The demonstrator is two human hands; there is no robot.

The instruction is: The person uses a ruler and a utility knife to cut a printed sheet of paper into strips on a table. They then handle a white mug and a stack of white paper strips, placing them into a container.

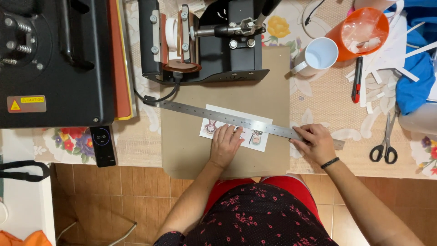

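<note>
Left hand (225,146): flat, fingers spread, pressing the printed paper strip (236,127) on the desk (273,86).
Right hand (315,143): fingertips pinning the steel ruler (246,120) laid across the strip.
White mug (316,55): beyond the right hand, inside looks empty.
Orange cup (362,32): beside the mug, holds paper scraps.

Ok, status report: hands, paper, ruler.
Left hand flat on the printed paper strip. Right hand pinning the steel ruler, which lies slanted across the strip. Nothing in the way on the tan mat.
</note>
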